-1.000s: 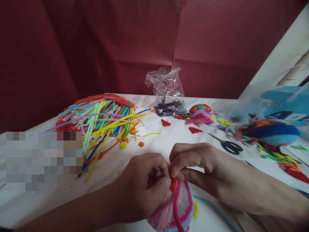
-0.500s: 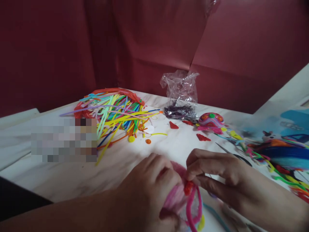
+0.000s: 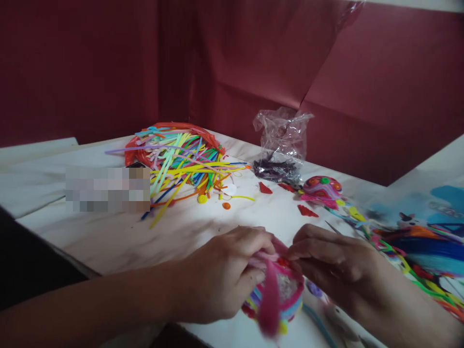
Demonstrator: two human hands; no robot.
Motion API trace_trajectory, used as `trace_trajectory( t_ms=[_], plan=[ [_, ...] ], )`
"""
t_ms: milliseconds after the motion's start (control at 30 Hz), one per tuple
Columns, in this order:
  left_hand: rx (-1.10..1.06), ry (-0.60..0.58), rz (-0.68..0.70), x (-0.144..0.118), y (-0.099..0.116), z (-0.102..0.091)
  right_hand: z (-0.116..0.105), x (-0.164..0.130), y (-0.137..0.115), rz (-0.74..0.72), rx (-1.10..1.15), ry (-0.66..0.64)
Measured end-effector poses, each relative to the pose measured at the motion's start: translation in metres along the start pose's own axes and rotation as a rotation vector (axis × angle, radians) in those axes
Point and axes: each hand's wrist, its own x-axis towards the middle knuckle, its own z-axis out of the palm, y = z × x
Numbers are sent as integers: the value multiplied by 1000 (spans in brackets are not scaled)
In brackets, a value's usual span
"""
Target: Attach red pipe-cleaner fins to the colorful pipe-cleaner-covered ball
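A round craft piece covered in coloured pipe cleaners (image 3: 295, 309) is between my hands, pink at the rim with striped sides and a clear, shiny middle. My left hand (image 3: 224, 270) grips its left side, fingers over the top edge and thumb beneath. Close to a small red fuzzy part (image 3: 282, 262) on the rim, my right hand (image 3: 333, 258) pinches with its fingertips; exactly what lies between them is hidden. A loose pink pipe cleaner (image 3: 268, 304), smeared by motion, hangs across the front of the piece.
Behind lie a pile of coloured pipe cleaners (image 3: 188, 159), a clear plastic bag (image 3: 281, 142) with dark strands, and red scraps (image 3: 307, 210). A finished-looking pink decorated piece (image 3: 322, 187) sits right of them. More pipe cleaners (image 3: 427, 251) spread at right, near a scissor tip (image 3: 331, 226).
The view has shifted. My left hand has turned and uncovered more of the craft piece's striped side. The loose pink pipe cleaner has swung left; my right fingertips stay at the red part.
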Motion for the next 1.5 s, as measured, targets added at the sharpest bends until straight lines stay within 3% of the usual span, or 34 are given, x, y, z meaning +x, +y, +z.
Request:
trace_trajectory(
  t_ms=[100,467,633,767,1000,1500],
  plan=[
    [-19,-74,-19,0,3,1,2,-3,0,-1,-21,25],
    [-54,40,6,-2,3,11,6,-4,-1,-26,14,73],
    [-39,106,-91,0,1,15,7,-5,-1,22,13,97],
    [-147,189,-126,1,-5,20,7,-4,-1,84,35,123],
    [-322,196,-301,4,-12,25,9,-3,1,162,45,149],
    [-298,187,-247,6,-11,24,12,-4,-1,234,46,176]
  ],
)
